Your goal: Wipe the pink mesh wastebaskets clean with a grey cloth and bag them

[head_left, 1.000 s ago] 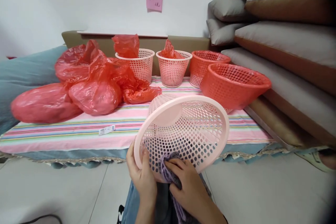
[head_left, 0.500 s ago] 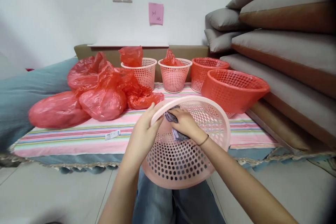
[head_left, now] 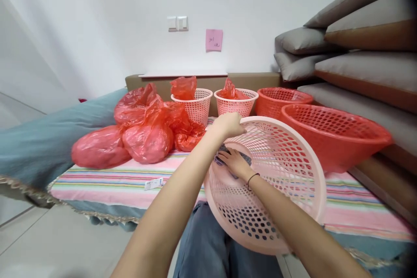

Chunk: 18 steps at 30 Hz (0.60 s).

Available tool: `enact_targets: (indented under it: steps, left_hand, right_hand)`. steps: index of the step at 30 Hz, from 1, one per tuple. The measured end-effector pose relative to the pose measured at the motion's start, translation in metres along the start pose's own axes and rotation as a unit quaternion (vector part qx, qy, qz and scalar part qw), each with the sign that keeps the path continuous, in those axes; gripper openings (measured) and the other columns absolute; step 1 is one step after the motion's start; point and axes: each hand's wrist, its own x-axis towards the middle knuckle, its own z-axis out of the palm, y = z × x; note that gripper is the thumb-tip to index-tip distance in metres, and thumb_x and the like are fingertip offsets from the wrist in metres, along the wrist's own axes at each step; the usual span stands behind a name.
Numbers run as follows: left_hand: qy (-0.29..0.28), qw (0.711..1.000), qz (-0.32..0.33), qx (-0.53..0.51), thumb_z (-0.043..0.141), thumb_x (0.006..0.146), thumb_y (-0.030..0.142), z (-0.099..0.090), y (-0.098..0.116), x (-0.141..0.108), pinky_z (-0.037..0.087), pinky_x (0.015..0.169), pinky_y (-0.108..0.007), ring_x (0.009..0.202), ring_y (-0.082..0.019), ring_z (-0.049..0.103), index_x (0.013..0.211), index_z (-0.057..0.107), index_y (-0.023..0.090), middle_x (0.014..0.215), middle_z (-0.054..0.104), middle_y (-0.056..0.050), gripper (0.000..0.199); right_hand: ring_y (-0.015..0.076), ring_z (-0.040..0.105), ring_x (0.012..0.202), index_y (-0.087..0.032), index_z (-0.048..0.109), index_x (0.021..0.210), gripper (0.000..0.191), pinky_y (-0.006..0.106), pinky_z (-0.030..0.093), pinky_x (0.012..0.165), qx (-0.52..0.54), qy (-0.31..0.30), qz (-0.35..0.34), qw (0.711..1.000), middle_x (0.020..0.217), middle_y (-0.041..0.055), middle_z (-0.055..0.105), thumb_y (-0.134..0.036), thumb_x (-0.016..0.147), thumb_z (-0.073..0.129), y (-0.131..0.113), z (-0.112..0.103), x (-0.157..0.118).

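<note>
A pale pink plastic basket [head_left: 321, 182] with a perforated wall is tilted over my knees, its mouth toward me. My left hand [head_left: 229, 124] is closed on its upper left rim. Inside the basket, my right hand [head_left: 235, 163] presses a grey and purple cloth [head_left: 245, 157] against the inner surface near the bottom. Part of the cloth lies hidden under the fingers. A dark band circles my right wrist.
Several filled red plastic bags [head_left: 148, 141] lie on the striped cloth cover [head_left: 114, 182] at left, by a small white label [head_left: 153, 183]. Behind stand pink baskets [head_left: 236, 106] and red-wrapped baskets [head_left: 335, 139]. Grey and brown cushions [head_left: 368, 69] are stacked at right.
The basket has turned and tipped more toward me. My left hand has moved up along its rim, and my right hand with the cloth reaches deeper inside. The view has shifted left.
</note>
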Motion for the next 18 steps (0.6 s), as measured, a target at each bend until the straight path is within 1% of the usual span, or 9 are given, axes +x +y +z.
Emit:
enact_targets:
  steps: [2,4,6,8,10,13,15,18]
  left_hand:
    - [-0.002,1.000,0.004,-0.001,0.068,0.076,0.031,0.003,-0.002,0.011,0.050,0.082,-0.037,0.093,-0.029,0.068,0.093,0.072,0.014,0.096,0.074,-0.015,0.024]
    - [0.001,1.000,0.003,-0.005,0.067,0.076,0.028,0.006,-0.005,0.017,0.051,0.080,-0.038,0.091,-0.029,0.069,0.092,0.072,0.013,0.093,0.074,-0.015,0.022]
    - [0.007,1.000,0.000,-0.012,0.064,0.077,0.023,0.007,-0.010,0.019,0.051,0.078,-0.038,0.086,-0.029,0.069,0.089,0.071,0.013,0.089,0.074,-0.015,0.018]
    - [0.012,1.000,-0.005,-0.022,0.060,0.077,0.020,0.006,-0.017,0.017,0.051,0.075,-0.037,0.079,-0.026,0.069,0.085,0.071,0.014,0.082,0.073,-0.013,0.015]
    - [0.010,0.999,-0.007,-0.035,0.058,0.078,0.019,0.005,-0.024,0.012,0.051,0.071,-0.034,0.071,-0.023,0.068,0.084,0.071,0.016,0.075,0.072,-0.009,0.014]
    - [0.008,0.998,-0.012,-0.065,0.058,0.079,0.020,0.003,-0.032,0.002,0.049,0.064,-0.029,0.062,-0.017,0.065,0.079,0.071,0.019,0.067,0.069,-0.004,0.013]
    - [0.017,0.996,-0.024,-0.086,0.058,0.078,0.022,0.004,-0.035,-0.005,0.046,0.061,-0.027,0.059,-0.016,0.062,0.070,0.069,0.019,0.060,0.065,-0.002,0.013]
    - [0.039,0.994,-0.045,-0.093,0.059,0.078,0.024,0.005,-0.038,-0.013,0.045,0.061,-0.028,0.058,-0.017,0.061,0.064,0.066,0.021,0.051,0.058,0.000,0.016]
  right_hand:
    - [0.0244,0.034,0.138,-0.026,0.057,0.131,0.042,0.046,0.030,0.111,-0.002,-0.012,-0.024,1.000,0.141,0.0045,0.054,-0.012,0.092,0.048,0.018,0.004,0.002]
    - [0.0232,0.032,0.140,-0.031,0.057,0.132,0.043,0.046,0.028,0.113,-0.003,-0.020,-0.032,0.999,0.141,0.0007,0.055,-0.013,0.093,0.047,0.031,0.009,0.004]
    - [0.0231,0.032,0.140,-0.034,0.056,0.132,0.043,0.045,0.029,0.112,-0.004,-0.019,-0.023,1.000,0.141,-0.0025,0.054,-0.016,0.095,0.046,0.039,0.015,0.007]
    - [0.0239,0.032,0.139,-0.036,0.055,0.133,0.043,0.045,0.030,0.110,-0.005,-0.008,0.010,1.000,0.143,-0.0036,0.052,-0.019,0.096,0.045,0.040,0.022,0.010]
    - [0.0257,0.033,0.137,-0.036,0.054,0.135,0.043,0.046,0.031,0.108,-0.005,0.013,0.064,0.998,0.145,-0.0023,0.050,-0.020,0.097,0.042,0.036,0.030,0.013]
    - [0.0309,0.033,0.134,-0.034,0.051,0.138,0.044,0.049,0.034,0.102,-0.001,0.057,0.178,0.982,0.150,0.0021,0.045,-0.024,0.097,0.040,0.024,0.044,0.013]
    - [0.0347,0.034,0.130,-0.032,0.045,0.142,0.047,0.053,0.037,0.097,0.004,0.095,0.271,0.958,0.153,0.0065,0.039,-0.027,0.097,0.039,0.014,0.053,0.014]
    - [0.0363,0.040,0.125,-0.029,0.032,0.150,0.052,0.057,0.040,0.091,0.015,0.153,0.403,0.902,0.155,0.0136,0.032,-0.030,0.098,0.027,-0.002,0.066,0.019]
